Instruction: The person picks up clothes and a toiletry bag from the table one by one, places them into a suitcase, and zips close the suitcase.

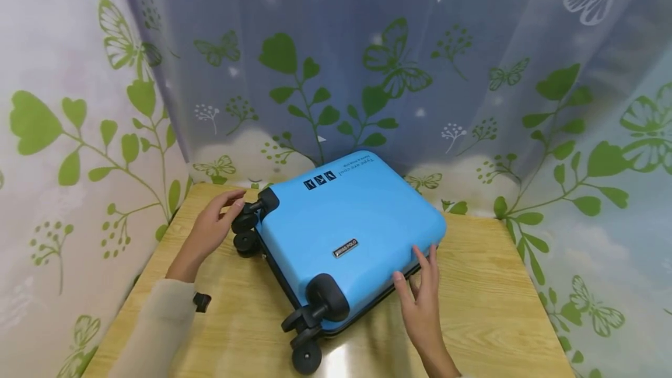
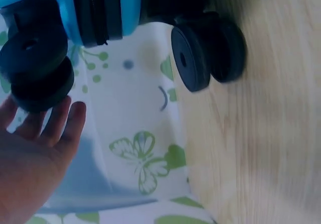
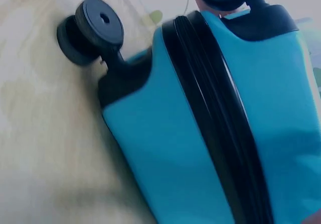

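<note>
A light blue hard-shell suitcase (image 1: 362, 220) lies flat on the wooden table, with black caster wheels at its left end. At the far left wheel (image 1: 244, 221) is my left hand (image 1: 212, 229). In the left wrist view the fingertips of the left hand (image 2: 37, 148) reach the edge of that wheel (image 2: 35, 68), fairly straight and not wrapped round it. My right hand (image 1: 422, 305) rests its spread fingertips against the near long side of the suitcase. A black zipper band (image 3: 215, 113) runs along that side in the right wrist view.
Beneath the suitcase is a light wooden table (image 1: 483, 308). A curtain (image 1: 336, 74) printed with leaves and butterflies hangs close behind and along both sides. Another pair of caster wheels (image 1: 304, 340) sticks out over the near left part of the table.
</note>
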Motion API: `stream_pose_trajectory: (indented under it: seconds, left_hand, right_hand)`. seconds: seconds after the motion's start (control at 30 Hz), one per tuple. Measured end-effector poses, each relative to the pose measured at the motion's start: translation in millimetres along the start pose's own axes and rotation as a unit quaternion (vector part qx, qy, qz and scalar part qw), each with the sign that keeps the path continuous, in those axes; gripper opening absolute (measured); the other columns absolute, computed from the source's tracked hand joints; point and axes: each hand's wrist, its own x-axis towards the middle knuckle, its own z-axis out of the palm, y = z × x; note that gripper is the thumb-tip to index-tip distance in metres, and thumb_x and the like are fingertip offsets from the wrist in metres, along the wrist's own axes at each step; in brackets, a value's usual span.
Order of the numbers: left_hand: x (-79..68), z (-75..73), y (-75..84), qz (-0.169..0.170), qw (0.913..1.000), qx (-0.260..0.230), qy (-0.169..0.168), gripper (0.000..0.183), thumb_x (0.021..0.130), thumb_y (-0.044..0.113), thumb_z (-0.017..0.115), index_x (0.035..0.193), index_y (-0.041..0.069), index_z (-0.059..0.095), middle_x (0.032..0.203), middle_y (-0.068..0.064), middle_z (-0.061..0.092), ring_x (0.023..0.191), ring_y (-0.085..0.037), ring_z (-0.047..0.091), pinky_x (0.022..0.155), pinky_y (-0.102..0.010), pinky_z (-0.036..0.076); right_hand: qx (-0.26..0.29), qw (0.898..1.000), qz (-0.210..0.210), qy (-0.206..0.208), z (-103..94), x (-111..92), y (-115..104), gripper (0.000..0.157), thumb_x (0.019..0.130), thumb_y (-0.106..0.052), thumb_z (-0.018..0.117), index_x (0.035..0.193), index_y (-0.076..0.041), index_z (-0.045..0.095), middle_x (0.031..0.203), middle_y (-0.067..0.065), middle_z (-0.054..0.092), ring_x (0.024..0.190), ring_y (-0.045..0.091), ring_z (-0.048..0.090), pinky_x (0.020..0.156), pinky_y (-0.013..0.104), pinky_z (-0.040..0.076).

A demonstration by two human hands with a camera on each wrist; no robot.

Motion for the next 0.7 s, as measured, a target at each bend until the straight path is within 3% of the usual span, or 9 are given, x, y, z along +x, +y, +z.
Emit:
stream_pose_trajectory:
  seconds: [0.13,0.23,0.47,0.6,0.7]
  left_hand:
    - [12.8,6.7,3.2,-0.024,0.9985,-0.001,-0.050,0.064,0.116,0.056,0.044,0.165,0.015,0.048,0.171,-0.018,0.044,0.155,-0.047,0.043,0.123,-0.072,0.036]
    - [17.4,10.7,3.2,-0.042,0.9969,-0.010,-0.067,0.065,0.115,0.058,0.046,0.166,0.018,0.047,0.173,-0.019,0.040,0.157,-0.049,0.040,0.123,-0.073,0.035]
    - [16.5,12.8,4.9,-0.036,0.9965,-0.036,-0.065,0.057,0.116,0.046,0.053,0.164,0.017,0.049,0.166,-0.019,0.050,0.153,-0.046,0.045,0.123,-0.071,0.036]
    - [9.3,12.3,5.0,-0.031,0.9968,-0.046,-0.058,0.052,0.116,0.038,0.055,0.161,0.012,0.051,0.160,-0.020,0.055,0.150,-0.044,0.048,0.122,-0.069,0.038]
    - [1.4,11.7,3.6,-0.025,0.9968,-0.054,-0.053,0.049,0.116,0.034,0.057,0.158,0.010,0.053,0.158,-0.020,0.056,0.148,-0.042,0.051,0.121,-0.061,0.043]
  right_hand:
    - [0.029,0.999,0.039,-0.006,4.3,-3.4,2.2,0.075,0.115,-0.027,0.060,0.176,-0.020,0.018,0.183,0.012,-0.015,0.169,0.045,-0.005,0.124,0.075,0.031]
    - [0.034,0.998,0.052,-0.001,8.0,-5.5,3.0,0.079,0.114,-0.028,0.060,0.177,-0.024,0.012,0.183,0.012,-0.015,0.169,0.044,-0.007,0.124,0.077,0.028]
    - [0.044,0.998,0.047,0.004,12.8,-6.0,6.7,0.082,0.115,-0.025,0.058,0.177,-0.027,0.006,0.183,0.012,-0.018,0.169,0.043,-0.010,0.122,0.080,0.026]
    - [0.042,0.998,0.047,-0.002,11.0,-1.9,9.8,0.082,0.115,-0.026,0.058,0.177,-0.027,0.005,0.183,0.010,-0.018,0.169,0.042,-0.009,0.123,0.080,0.026]
    - [0.036,0.998,0.042,-0.012,6.0,4.8,12.7,0.081,0.115,-0.026,0.057,0.177,-0.027,0.005,0.184,0.009,-0.016,0.170,0.043,-0.006,0.123,0.080,0.026]
